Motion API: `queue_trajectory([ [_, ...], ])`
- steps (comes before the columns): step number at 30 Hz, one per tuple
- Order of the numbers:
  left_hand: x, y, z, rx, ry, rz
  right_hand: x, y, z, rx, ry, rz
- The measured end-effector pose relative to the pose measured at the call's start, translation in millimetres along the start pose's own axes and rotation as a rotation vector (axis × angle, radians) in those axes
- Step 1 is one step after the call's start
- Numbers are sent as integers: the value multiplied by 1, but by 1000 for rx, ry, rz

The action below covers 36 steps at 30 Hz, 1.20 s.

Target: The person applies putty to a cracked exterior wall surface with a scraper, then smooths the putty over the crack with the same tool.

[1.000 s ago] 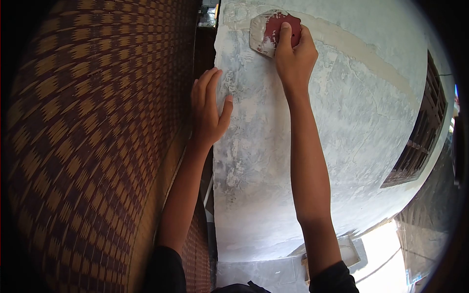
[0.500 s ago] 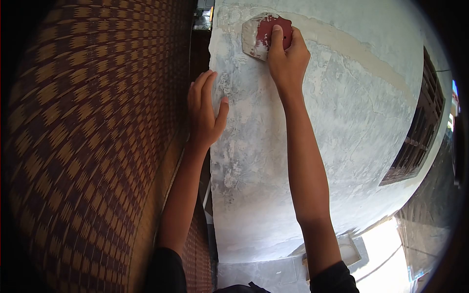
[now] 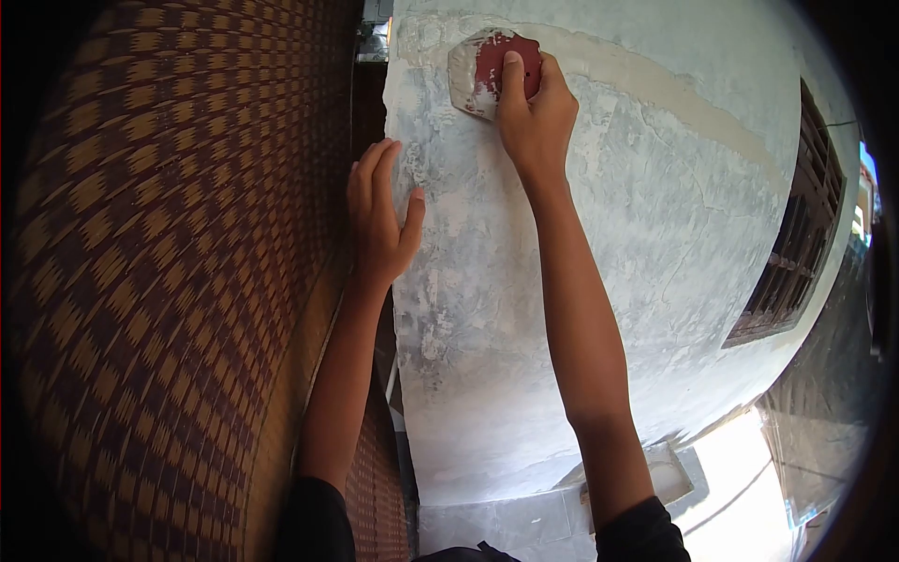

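text: none legible | numbers, signs: none legible | far right perhaps too blurred

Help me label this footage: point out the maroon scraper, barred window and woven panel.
Maroon scraper (image 3: 490, 69): head view, on its flat face.
Barred window (image 3: 796, 225): head view, amid its bars.
Woven panel (image 3: 197, 244): head view, on its patterned face.

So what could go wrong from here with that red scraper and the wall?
Two risks stand out. The scraper in the right hand is smeared with pale paste, so some could drop off or leave ridges on the wall. And the left hand is by the wall's ragged edge, which might graze it if it slides.
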<state>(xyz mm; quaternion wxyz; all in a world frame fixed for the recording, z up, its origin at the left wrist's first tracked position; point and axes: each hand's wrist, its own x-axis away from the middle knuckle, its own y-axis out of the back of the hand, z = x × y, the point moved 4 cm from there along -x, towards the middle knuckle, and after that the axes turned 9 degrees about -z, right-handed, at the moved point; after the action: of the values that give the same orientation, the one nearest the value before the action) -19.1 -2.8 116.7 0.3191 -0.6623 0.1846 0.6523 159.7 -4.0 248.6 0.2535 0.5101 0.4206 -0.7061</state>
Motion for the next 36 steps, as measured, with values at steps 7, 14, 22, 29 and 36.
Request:
queue_trajectory([
  [7, -3, 1, -3, -14, -9, 10, 1, 1, -2, -17, -19, 5],
  [14, 1, -2, -3, 1, 2, 17, -2, 10, -2, -115, -76, -51],
  [22, 1, -5, -5, -8, -2, -18, -3, 12, -10, -45, -44, -25],
  [29, 1, -8, -9, -11, -19, -27, -4, 23, -22, -80, -75, -90],
  [36, -1, -12, -13, -53, -21, -16, -10, 32, -24, -95, -116, -115],
])
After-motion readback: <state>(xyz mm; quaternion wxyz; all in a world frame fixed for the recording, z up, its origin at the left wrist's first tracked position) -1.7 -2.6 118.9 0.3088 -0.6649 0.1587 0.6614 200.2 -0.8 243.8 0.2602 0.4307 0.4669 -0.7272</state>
